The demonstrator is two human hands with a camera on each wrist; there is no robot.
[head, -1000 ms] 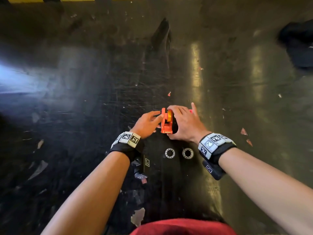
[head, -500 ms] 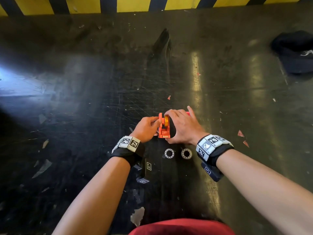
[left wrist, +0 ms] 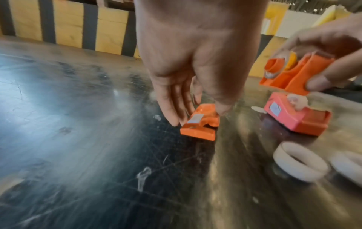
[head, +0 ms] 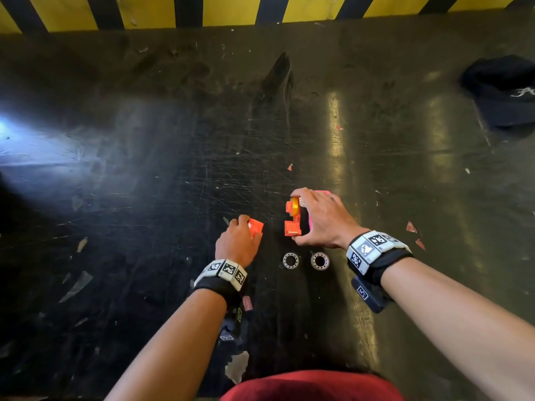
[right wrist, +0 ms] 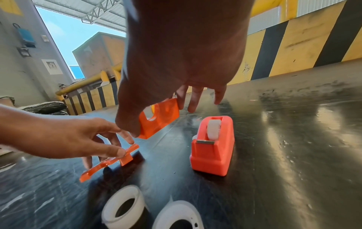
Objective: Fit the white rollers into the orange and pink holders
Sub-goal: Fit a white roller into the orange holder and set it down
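My right hand grips the orange holder body by thumb and fingers, lifted just off the dark table; a yellow hub shows in it. My left hand pinches a separate flat orange side piece, low over the table to the left of the body. The pink holder stands on the table under my right hand with a white roller seated in it. Two loose white rollers lie flat just in front of my hands.
The scratched dark table ends at a yellow-and-black striped barrier at the back. A dark cap lies at the far right. Small paper scraps are scattered right of my right wrist.
The orange holder has come apart: my left hand has drawn its side piece away to the left, while my right hand keeps the body. The view has tilted up.
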